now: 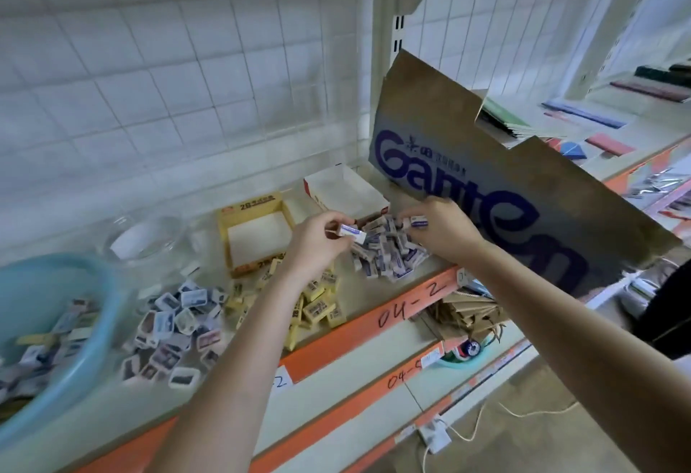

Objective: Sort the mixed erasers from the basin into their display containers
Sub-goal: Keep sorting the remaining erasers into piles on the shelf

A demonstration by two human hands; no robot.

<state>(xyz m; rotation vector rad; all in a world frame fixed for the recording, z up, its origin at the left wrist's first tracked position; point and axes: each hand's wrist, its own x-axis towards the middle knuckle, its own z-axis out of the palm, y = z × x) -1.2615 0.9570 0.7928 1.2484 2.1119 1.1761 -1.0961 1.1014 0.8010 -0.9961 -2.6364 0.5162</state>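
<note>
Head camera looks down, close over the shelf (392, 313).

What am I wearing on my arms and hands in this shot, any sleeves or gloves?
No gloves on the left hand or right hand. The left forearm and right forearm are bare to the frame edge: no sleeves, watch or bracelet visible. Rings are too blurred to rule out.

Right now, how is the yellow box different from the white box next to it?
The yellow box has yellow walls with 2B printed on them; the white box is plain white with a red edge. The yellow box sits further left, behind the yellow erasers; the white box sits to its right, behind the blue-and-white erasers. Both are open-topped boxes and look empty.
</note>
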